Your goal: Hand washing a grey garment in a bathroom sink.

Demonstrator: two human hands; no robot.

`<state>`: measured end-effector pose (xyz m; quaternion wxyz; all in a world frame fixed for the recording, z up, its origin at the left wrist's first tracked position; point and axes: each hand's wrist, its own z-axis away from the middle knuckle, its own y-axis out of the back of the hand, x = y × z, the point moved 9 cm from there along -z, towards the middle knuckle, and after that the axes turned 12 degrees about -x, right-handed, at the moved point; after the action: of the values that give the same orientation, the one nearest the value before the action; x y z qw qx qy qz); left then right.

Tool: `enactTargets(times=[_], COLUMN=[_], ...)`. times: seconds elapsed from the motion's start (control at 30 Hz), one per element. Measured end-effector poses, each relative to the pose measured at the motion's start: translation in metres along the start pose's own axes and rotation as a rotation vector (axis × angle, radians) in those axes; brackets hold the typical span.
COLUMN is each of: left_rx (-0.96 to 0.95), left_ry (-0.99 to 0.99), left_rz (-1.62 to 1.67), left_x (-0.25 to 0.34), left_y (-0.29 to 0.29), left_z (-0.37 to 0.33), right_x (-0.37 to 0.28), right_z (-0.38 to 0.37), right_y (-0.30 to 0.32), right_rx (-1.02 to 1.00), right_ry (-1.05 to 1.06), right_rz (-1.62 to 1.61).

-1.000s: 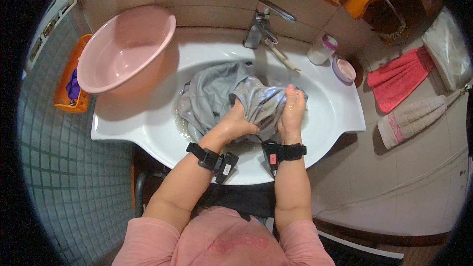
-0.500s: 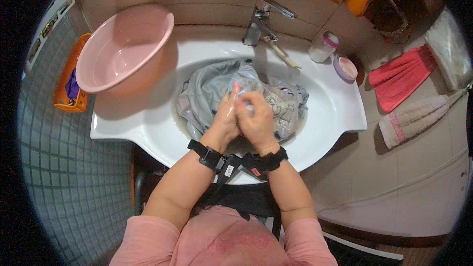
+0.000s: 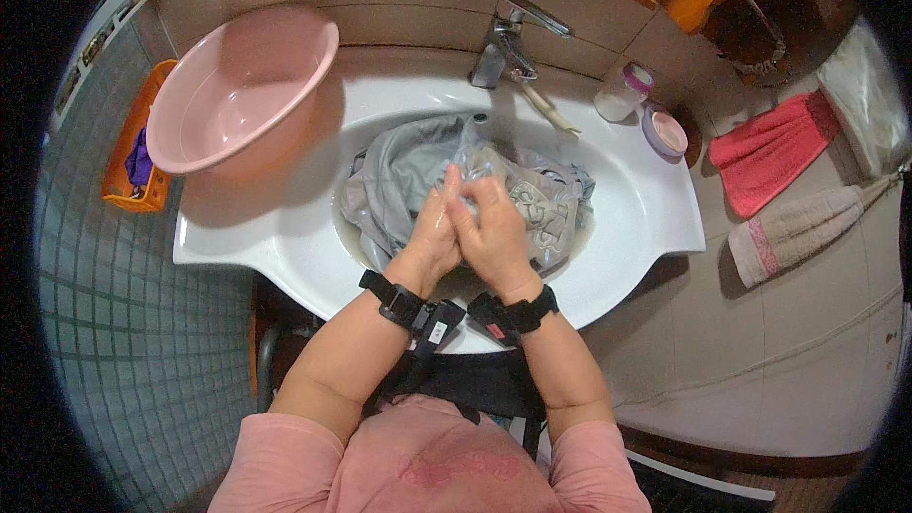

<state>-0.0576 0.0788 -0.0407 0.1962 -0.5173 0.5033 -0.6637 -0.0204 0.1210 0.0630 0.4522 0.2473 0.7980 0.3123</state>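
Observation:
A wet grey garment (image 3: 408, 161) lies bunched in the white sink (image 3: 627, 218), in shallow cloudy water. Raised pale lettering or a pattern shows on its right part. Over its middle, my left hand (image 3: 437, 233) and my right hand (image 3: 496, 223) are pressed together, with a fold of the cloth at their fingers. The left thumb points away from me along the cloth, and the left fingers are mostly hidden. My right fingers curl over toward the left hand. Both hands look wet, and each wrist wears a black strap.
A pink basin (image 3: 237, 95) stands on the left of the counter, beside an orange basket (image 3: 142, 185). Behind the sink rises a chrome faucet (image 3: 499, 43). A jar (image 3: 622, 95) and a small round container (image 3: 665, 131) sit at right, near a hanging red towel (image 3: 774, 152).
My right hand has shifted slightly, and its fingers lie flatter over the left hand than before. The cloth under them has moved a little. The basin and faucet stay put.

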Motion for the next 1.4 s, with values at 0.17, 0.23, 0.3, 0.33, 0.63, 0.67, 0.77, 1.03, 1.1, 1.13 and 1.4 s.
enactTargets(times=[0.17, 0.23, 0.3, 0.33, 0.63, 0.67, 0.77, 1.03, 1.1, 1.13, 1.4], left_rx=[0.146, 0.282, 0.076, 0.076, 0.125, 0.126, 0.092, 0.082, 0.058, 0.038, 0.025], left_ry=[0.038, 0.031, 0.034, 0.035, 0.075, 0.072, -0.018, -0.141, -0.137, -0.143, -0.203], left_rz=[-0.078, -0.177, -0.193, -0.191, -0.106, -0.109, -0.145, 0.075, 0.042, 0.003, -0.076], left_x=[0.005, 0.009, 0.005, 0.005, 0.002, 0.005, 0.018, 0.044, 0.039, 0.039, 0.046], left_y=[-0.011, -0.003, -0.005, -0.009, -0.011, -0.011, -0.020, -0.022, -0.026, -0.028, -0.065], left_z=[0.007, 0.012, 0.007, 0.007, 0.008, 0.009, 0.005, 0.000, -0.004, -0.005, -0.003], right_x=[0.013, 0.031, 0.059, 0.054, 0.014, 0.032, 0.062, 0.038, 0.051, 0.047, 0.092], right_z=[-0.006, -0.013, -0.013, -0.011, -0.005, -0.013, -0.014, 0.034, 0.049, 0.048, 0.035], right_y=[-0.008, -0.005, 0.003, 0.004, -0.004, -0.001, 0.008, 0.056, 0.017, 0.013, -0.013], right_rx=[-0.054, -0.031, 0.034, 0.028, -0.052, -0.038, 0.023, -0.158, -0.533, -0.470, -0.380], right_ry=[0.003, -0.038, -0.261, -0.224, -0.024, -0.139, -0.244, -0.484, -0.480, -0.405, -0.477], right_rz=[0.201, 0.189, 0.100, 0.049, 0.122, 0.128, -0.054, 0.208, 0.293, 0.335, 0.437])
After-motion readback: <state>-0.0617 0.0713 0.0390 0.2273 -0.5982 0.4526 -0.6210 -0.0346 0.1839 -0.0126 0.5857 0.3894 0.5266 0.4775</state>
